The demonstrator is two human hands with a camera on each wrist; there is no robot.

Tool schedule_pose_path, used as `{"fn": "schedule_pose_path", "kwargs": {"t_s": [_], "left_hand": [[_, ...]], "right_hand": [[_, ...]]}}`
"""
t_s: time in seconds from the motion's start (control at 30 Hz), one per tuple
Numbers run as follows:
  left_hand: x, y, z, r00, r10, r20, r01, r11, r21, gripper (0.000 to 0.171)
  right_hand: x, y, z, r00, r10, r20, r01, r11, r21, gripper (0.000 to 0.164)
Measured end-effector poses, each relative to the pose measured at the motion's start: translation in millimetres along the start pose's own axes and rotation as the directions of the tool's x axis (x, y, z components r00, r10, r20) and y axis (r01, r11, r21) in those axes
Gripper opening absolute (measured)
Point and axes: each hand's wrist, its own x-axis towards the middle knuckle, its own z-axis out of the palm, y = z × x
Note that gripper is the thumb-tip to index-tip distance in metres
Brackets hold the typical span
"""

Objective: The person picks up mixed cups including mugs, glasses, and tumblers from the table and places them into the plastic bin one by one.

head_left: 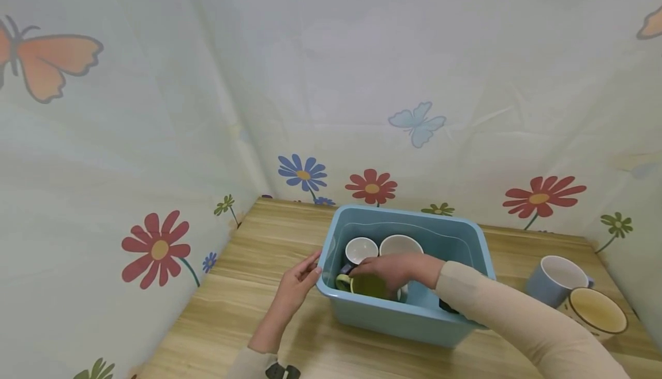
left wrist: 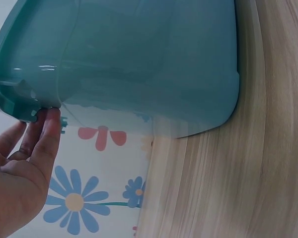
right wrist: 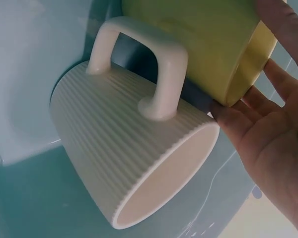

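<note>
A light-blue plastic bin [head_left: 393, 324] stands on the table. My left hand [head_left: 297, 284] holds the bin's left rim, its fingers under the lip in the left wrist view. My right hand [head_left: 395, 270] reaches inside and grips a yellow-green mug [head_left: 368, 286] by its rim, thumb and fingers on opposite sides. The right wrist view shows that mug [right wrist: 198, 39] beside a white ribbed mug [right wrist: 124, 134] with a squarish handle. A smaller cup [head_left: 362, 250] with a white inside stands at the bin's back left.
On the wooden table [head_left: 258, 247], right of the bin, stand a blue mug [head_left: 548, 287] with a white inside and a cream mug [head_left: 595, 313] with a dark rim. My right forearm crosses the bin's front right rim. A flower-printed sheet [head_left: 331, 109] hangs behind.
</note>
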Motion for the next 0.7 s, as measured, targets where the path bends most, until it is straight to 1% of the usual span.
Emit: {"fn": "schedule_pose_path", "kwargs": {"t_s": [0.23, 0.33, 0.47, 0.6, 0.7], "left_hand": [[0.0, 0.2, 1.7, 1.0, -0.009, -0.003, 0.009, 1.0, -0.005, 0.044], [0.0, -0.6, 2.8, 1.0, -0.007, -0.004, 0.007, 1.0, -0.008, 0.044], [-0.9, 0.2, 1.7, 1.0, -0.005, -0.002, 0.005, 1.0, 0.012, 0.045], [-1.5, 1.0, 0.0, 1.0, -0.004, 0.002, 0.004, 1.0, 0.021, 0.046], [-1.5, 0.2, 0.1, 1.0, -0.011, 0.0, 0.011, 1.0, 0.017, 0.046]], "right_hand": [[-0.5, 4.9, 2.2, 1.0, -0.011, 0.003, 0.011, 1.0, -0.002, 0.086], [-5.0, 4.4, -2.5, 0.999, -0.04, -0.011, 0.04, 0.999, 0.017, 0.083], [-12.4, 4.0, -14.2, 0.996, -0.069, -0.048, 0.072, 0.995, 0.062, 0.073], [-15.4, 5.7, -22.1, 0.995, -0.057, -0.085, 0.065, 0.994, 0.091, 0.06], [-17.7, 8.3, -25.0, 0.993, -0.047, -0.108, 0.06, 0.991, 0.118, 0.053]]}}
